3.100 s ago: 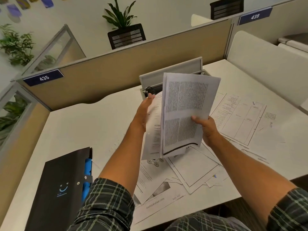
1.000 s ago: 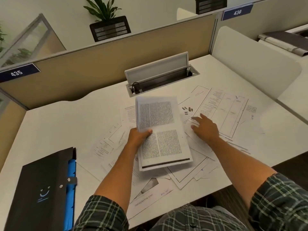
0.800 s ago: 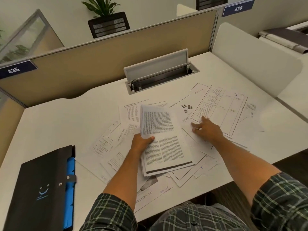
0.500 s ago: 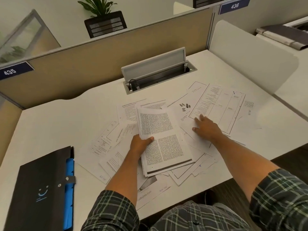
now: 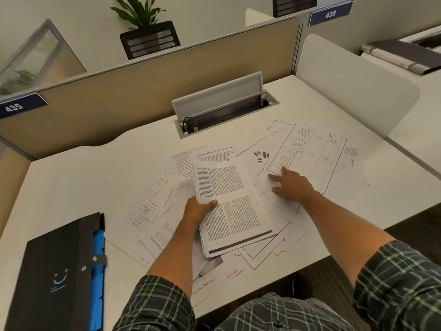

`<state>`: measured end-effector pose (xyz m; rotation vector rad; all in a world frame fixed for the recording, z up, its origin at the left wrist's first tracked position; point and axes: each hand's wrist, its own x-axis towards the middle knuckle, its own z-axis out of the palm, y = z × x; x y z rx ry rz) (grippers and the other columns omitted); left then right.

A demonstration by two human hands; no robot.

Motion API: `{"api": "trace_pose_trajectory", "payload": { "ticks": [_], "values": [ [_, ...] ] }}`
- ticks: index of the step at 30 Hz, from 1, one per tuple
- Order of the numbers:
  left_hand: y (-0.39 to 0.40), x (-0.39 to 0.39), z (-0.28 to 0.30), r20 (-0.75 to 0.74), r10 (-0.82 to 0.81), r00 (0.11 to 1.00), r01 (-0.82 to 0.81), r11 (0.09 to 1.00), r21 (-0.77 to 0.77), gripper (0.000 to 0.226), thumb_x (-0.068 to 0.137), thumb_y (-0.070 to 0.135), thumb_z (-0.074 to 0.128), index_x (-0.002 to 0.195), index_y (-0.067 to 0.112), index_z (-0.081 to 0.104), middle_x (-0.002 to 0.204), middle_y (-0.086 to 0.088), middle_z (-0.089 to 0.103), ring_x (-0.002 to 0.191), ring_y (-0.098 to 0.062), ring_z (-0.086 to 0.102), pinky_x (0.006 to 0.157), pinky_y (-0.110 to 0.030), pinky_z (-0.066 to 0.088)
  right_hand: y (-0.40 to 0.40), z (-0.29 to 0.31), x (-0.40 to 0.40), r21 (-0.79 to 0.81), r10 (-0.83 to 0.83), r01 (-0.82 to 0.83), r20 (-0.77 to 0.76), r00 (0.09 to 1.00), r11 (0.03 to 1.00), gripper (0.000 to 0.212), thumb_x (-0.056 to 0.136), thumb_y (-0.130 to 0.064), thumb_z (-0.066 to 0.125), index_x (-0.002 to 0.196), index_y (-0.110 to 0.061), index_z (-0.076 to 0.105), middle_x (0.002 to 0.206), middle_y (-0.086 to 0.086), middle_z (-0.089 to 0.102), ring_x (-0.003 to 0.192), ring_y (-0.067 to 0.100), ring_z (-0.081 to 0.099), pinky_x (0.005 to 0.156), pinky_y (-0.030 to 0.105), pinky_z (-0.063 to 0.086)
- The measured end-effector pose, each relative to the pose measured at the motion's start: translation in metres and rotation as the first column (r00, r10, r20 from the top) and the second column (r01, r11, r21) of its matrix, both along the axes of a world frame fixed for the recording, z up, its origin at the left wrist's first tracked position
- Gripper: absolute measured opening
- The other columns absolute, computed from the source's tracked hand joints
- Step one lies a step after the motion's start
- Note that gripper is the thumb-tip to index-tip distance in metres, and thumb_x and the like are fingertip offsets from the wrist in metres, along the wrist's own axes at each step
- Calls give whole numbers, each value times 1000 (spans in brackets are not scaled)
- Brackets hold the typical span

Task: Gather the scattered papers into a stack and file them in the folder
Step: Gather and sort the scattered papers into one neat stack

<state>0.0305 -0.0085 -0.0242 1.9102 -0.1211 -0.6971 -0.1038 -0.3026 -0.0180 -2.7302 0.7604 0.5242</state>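
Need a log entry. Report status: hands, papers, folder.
Left hand grips gathered stack; right hand flat on loose sheets. Folder closed, desk's left. Nothing blocking.

A white desk (image 5: 83,177) carries an open grey cable tray (image 5: 224,108) set into its far side, the lid tilted up. Behind the tray stands a tan partition (image 5: 148,84), bearing number plates (435 (image 5: 18,106) to its left, 436 (image 5: 330,13) to its right). Above the partition a potted plant (image 5: 145,27) sits.

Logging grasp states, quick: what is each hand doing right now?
Left hand: grips the gathered stack.
Right hand: open, fingers spread on a loose sheet.
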Motion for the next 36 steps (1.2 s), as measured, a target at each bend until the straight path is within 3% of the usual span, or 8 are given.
{"api": "trace_pose_trajectory", "payload": {
  "ticks": [4,11,17,21,29,31,34,36],
  "values": [
    [0,2,-2,-5,0,1000,0,1000,-1,56,85,16,83,136,7,62,131,-14,68,117,-33,66,104,-54,52,-1,5,9,-40,-4,3,-47,999,999,70,102,-51,49,163,-32,20,172,12,10,154,36,21,120,50,30],
    [0,1,-4,2,2,1000,-2,1000,-3,53,86,17,81,136,10,63,131,-13,69,116,-32,67,103,-54,52,0,5,12,-116,89,-100,-97,991,988,55,106,-48,39,158,-53,22,169,15,19,149,37,29,116,49,36],
    [0,2,-4,-5,5,1000,-5,1000,-2,52,86,17,82,134,10,63,131,-13,69,116,-32,67,103,-54,53,6,4,19,-164,65,-78,-83,994,983,58,105,-32,43,160,-22,26,154,22,36,137,39,38,105,47,44],
    [0,1,-4,-13,7,1000,-7,1000,3,52,86,18,82,135,11,63,130,-12,69,115,-31,68,102,-52,54,7,0,21,-169,-38,45,44,998,985,40,102,-18,51,139,-3,51,133,16,52,123,33,48,91,41,51],
    [1,5,-8,-38,22,999,-23,1000,-7,49,84,21,83,130,14,65,124,-8,72,99,-21,71,84,-36,59,-4,-1,6,-229,-36,101,271,962,968,24,83,8,52,99,-3,67,104,12,69,87,32,63,72,40,56],
    [2,6,-9,-45,25,999,-26,999,-20,47,84,21,84,127,16,66,122,-7,73,92,-14,71,73,-28,58,4,0,6,-292,115,23,446,887,956,28,78,12,58,96,-1,74,104,14,76,75,35,67,65,39,55],
    [3,8,-11,-36,18,999,-19,1000,-20,44,85,21,83,126,17,67,121,-6,74,93,-12,72,70,-24,58,32,9,12,-379,408,-175,718,564,909,35,71,16,76,101,-2,80,103,12,80,70,31,75,60,39,59],
    [3,11,-12,-37,22,999,-23,1000,-17,39,90,22,78,127,17,67,125,-9,73,99,-19,73,78,-31,60,57,14,15,-411,555,-388,717,422,825,41,72,8,83,110,-6,78,101,9,80,71,25,76,61,37,61]
  ]
}}
